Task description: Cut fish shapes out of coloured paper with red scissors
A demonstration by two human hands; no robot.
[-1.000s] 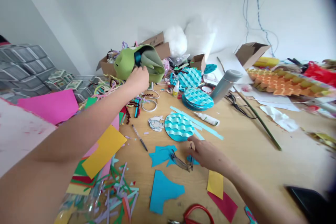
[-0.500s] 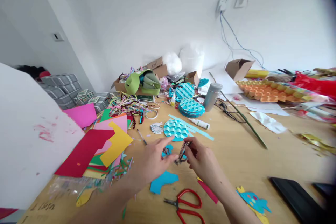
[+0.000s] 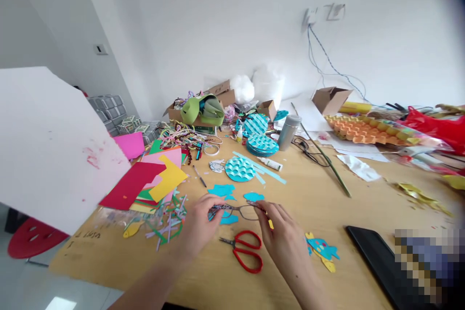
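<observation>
A pair of eyeglasses point(image 3: 248, 212) with a thin dark frame spans the space between my hands above the table. My left hand point(image 3: 207, 220) is closed on one side of it, and my right hand point(image 3: 279, 223) pinches the other side near the lens. Blue paper pieces point(image 3: 222, 191) lie behind and under the glasses. Just in front of them rest red-handled scissors point(image 3: 247, 252), blades pointing left. A round woven blue-and-white paper disc point(image 3: 240, 168) lies farther back. To the right of my right hand is a blue and yellow paper fish point(image 3: 322, 249).
Coloured paper sheets point(image 3: 132, 186) and paper scraps lie at the left beside a white board point(image 3: 54, 145). A grey bottle point(image 3: 289, 132), woven discs point(image 3: 262, 145) and a glue tube point(image 3: 271, 163) stand or lie farther back. A black phone-like slab point(image 3: 378, 266) is at right.
The glasses, folded and mostly in my right hand before, are now spread between both hands. My left hand has closed on one side. The camera view has shifted.
</observation>
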